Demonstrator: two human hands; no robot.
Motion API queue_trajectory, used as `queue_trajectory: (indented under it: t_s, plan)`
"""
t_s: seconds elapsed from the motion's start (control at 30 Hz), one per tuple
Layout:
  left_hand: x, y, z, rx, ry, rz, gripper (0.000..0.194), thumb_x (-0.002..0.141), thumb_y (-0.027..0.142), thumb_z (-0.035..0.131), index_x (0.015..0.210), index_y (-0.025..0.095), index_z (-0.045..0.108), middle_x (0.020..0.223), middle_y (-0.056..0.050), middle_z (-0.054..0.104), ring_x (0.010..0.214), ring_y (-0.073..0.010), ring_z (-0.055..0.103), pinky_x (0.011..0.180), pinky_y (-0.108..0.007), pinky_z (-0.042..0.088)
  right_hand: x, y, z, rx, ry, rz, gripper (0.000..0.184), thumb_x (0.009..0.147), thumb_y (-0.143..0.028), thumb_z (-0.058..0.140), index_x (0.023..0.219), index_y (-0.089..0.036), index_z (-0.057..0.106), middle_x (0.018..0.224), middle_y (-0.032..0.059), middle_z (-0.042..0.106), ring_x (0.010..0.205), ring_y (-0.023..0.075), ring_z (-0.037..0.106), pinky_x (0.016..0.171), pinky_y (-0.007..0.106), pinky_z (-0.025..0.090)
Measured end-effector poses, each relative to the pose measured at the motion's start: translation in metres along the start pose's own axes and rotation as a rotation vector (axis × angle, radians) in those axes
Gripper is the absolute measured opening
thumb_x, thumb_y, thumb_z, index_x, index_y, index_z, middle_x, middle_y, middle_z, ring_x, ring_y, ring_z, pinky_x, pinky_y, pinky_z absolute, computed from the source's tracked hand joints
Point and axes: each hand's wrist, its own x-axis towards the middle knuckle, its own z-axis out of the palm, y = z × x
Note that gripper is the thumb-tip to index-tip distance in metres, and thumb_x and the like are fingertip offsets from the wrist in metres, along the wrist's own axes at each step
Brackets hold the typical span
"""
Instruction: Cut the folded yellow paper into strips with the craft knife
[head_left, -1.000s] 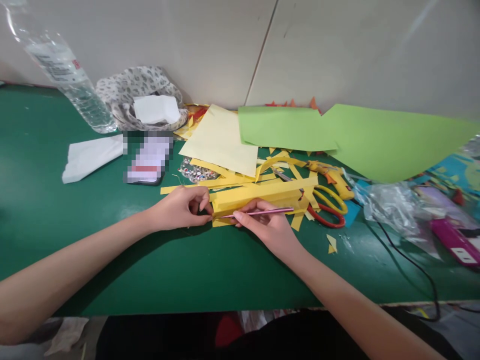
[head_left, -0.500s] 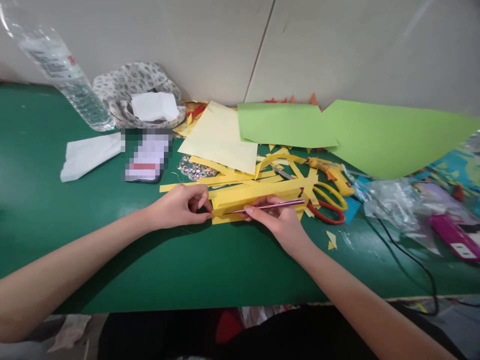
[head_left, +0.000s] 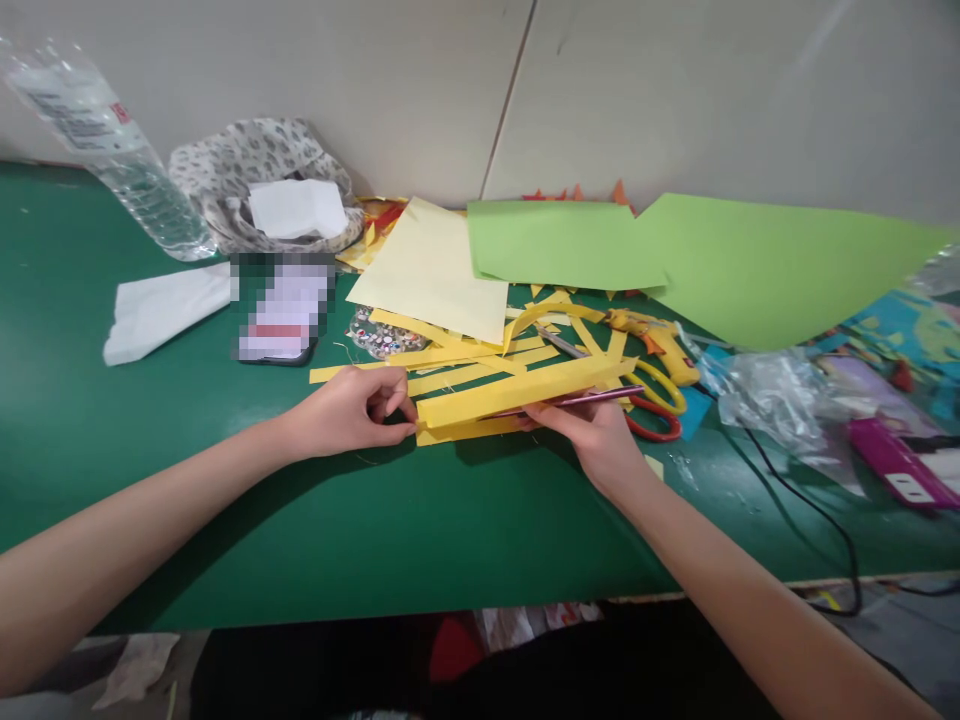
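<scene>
A folded strip of yellow paper [head_left: 495,394] lies at the near side of the paper scraps, its layers parted along the near edge. My left hand [head_left: 356,412] is closed, thumb and finger pinching the strip's left end. Between the fingers of my right hand [head_left: 600,435] is a slim purple pen [head_left: 619,394]. The pen's left end reaches in between the paper layers, so its tip is hidden. Several of my right fingers are also out of sight behind the thumb and paper. Just beyond that hand lie scissors with red and yellow handles [head_left: 664,388].
Behind the strip are a yellow glue gun [head_left: 660,345], a cream sheet [head_left: 431,275] and green sheets [head_left: 757,265]. A phone [head_left: 289,315], folded tissue [head_left: 165,310], fabric pouch [head_left: 247,155] and water bottle [head_left: 142,170] are at left. A black cord [head_left: 806,520] crosses the right side.
My right hand has slid rightward along the strip with the pen. The paper's upper layer now shows more of its length. My left hand keeps its pinch, and the view has shifted slightly.
</scene>
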Motion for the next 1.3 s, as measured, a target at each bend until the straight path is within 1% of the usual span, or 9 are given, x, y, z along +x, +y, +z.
queue_trajectory:
  t_s: [0.13,0.23,0.43,0.57,0.77,0.9,1.0,1.17,1.3]
  plan:
    - [0.000,-0.001,0.000,0.001,-0.008,-0.006,0.035,0.074,0.023,0.063,0.064,0.021,0.030,0.061,0.004,0.057,0.057,-0.0079,0.059,0.044,-0.018,0.032,0.003,0.002,-0.010,-0.028,0.012,0.006,0.024,0.061,-0.035,0.083,0.078,-0.023,0.071,0.082,0.0036,0.074,0.075,0.0272,0.069,0.071,0.044,0.059]
    - [0.000,-0.002,0.000,-0.009,-0.012,-0.011,0.034,0.075,0.024,0.063,0.064,0.021,0.030,0.064,0.003,0.059,0.068,-0.0114,0.065,0.045,-0.018,0.033,0.005,0.003,-0.018,-0.051,0.018,-0.018,0.022,0.061,-0.036,0.082,0.076,-0.022,0.071,0.077,0.0031,0.073,0.071,0.0261,0.068,0.069,0.043,0.059]
    - [0.000,-0.001,0.000,-0.030,-0.024,-0.029,0.034,0.075,0.025,0.062,0.064,0.021,0.030,0.058,0.005,0.051,0.091,-0.0203,0.069,0.048,-0.018,0.034,0.005,0.002,-0.027,-0.041,0.058,-0.030,0.022,0.061,-0.032,0.082,0.077,-0.022,0.071,0.080,0.0032,0.073,0.072,0.0264,0.069,0.067,0.042,0.059]
    - [-0.001,-0.001,0.000,-0.042,-0.023,-0.040,0.035,0.074,0.023,0.063,0.063,0.021,0.030,0.056,0.005,0.049,0.094,-0.0210,0.069,0.048,-0.017,0.034,0.005,0.001,-0.031,-0.005,0.073,-0.020,0.023,0.060,-0.030,0.083,0.078,-0.022,0.071,0.081,0.0030,0.073,0.076,0.0269,0.070,0.066,0.039,0.059]
    - [-0.001,0.000,0.000,-0.041,-0.024,-0.046,0.034,0.074,0.023,0.062,0.063,0.021,0.030,0.057,0.005,0.049,0.091,-0.0212,0.069,0.047,-0.017,0.034,0.006,0.002,-0.033,-0.025,0.071,-0.033,0.023,0.060,-0.033,0.082,0.076,-0.021,0.072,0.072,0.0030,0.072,0.068,0.0255,0.068,0.065,0.041,0.059]
    - [-0.001,-0.002,0.000,-0.031,-0.021,-0.033,0.034,0.074,0.025,0.062,0.064,0.021,0.029,0.057,0.005,0.049,0.090,-0.0209,0.070,0.047,-0.017,0.034,0.003,0.000,-0.029,-0.023,0.051,-0.034,0.020,0.061,-0.035,0.082,0.073,-0.023,0.071,0.069,0.0025,0.070,0.063,0.0226,0.066,0.064,0.040,0.057]
    - [0.000,-0.002,0.001,-0.032,-0.015,-0.029,0.034,0.074,0.025,0.062,0.064,0.021,0.030,0.057,0.005,0.050,0.086,-0.0199,0.070,0.046,-0.017,0.034,-0.001,-0.003,-0.019,-0.013,0.035,-0.017,0.022,0.061,-0.037,0.082,0.073,-0.023,0.070,0.074,0.0024,0.071,0.062,0.0211,0.065,0.061,0.037,0.057]
    - [0.000,-0.001,0.001,-0.035,-0.015,-0.020,0.034,0.073,0.024,0.062,0.064,0.021,0.030,0.060,0.004,0.055,0.078,-0.0161,0.068,0.046,-0.017,0.035,-0.007,-0.005,-0.001,0.020,-0.041,0.034,0.028,0.061,-0.038,0.082,0.081,-0.023,0.070,0.079,0.0034,0.073,0.066,0.0222,0.066,0.058,0.036,0.055]
    - [0.001,0.002,0.000,-0.022,-0.010,-0.014,0.033,0.073,0.021,0.062,0.064,0.021,0.030,0.059,0.005,0.056,0.063,-0.0101,0.063,0.044,-0.016,0.034,-0.005,-0.007,0.008,0.005,-0.134,0.049,0.018,0.066,-0.034,0.078,0.075,-0.021,0.070,0.073,0.0036,0.072,0.070,0.0218,0.068,0.062,0.034,0.054]
